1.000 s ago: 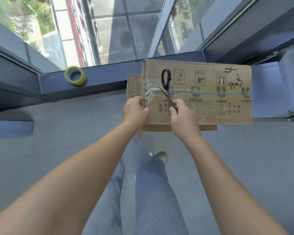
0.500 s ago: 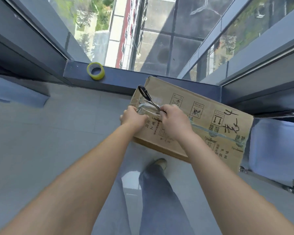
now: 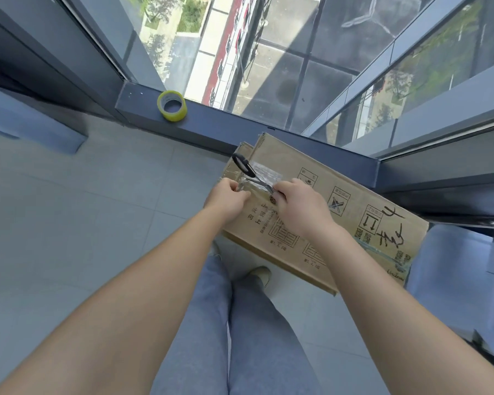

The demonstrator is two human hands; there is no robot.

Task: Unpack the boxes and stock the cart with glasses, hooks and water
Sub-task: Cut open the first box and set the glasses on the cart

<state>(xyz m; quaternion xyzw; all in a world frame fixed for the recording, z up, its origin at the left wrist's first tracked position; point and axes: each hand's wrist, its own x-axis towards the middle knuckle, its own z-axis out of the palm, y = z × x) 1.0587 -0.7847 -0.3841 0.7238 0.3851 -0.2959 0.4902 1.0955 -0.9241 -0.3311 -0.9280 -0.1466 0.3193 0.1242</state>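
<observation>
A closed brown cardboard box [image 3: 351, 223] with printed symbols and black handwriting lies on the floor against the window sill, sealed with clear tape [image 3: 264, 178] along its top. Black-handled scissors [image 3: 244, 166] lie across the taped left end, handle pointing away from me. My right hand [image 3: 300, 206] grips the scissors near the blades. My left hand [image 3: 226, 196] pinches the loose tape at the box's left end. A second, smaller box edge [image 3: 234, 169] shows behind the left end.
A yellow tape roll [image 3: 172, 106] stands on the dark window sill [image 3: 217, 129] to the upper left. Floor-to-ceiling glass runs behind the box. A pale grey cart or shelf [image 3: 462, 280] is at the right. My legs and one shoe [image 3: 261, 276] are below the box.
The view has swung, so the box now lies diagonally to the right. Both hands stay at the taped left end, the scissors still in my right hand.
</observation>
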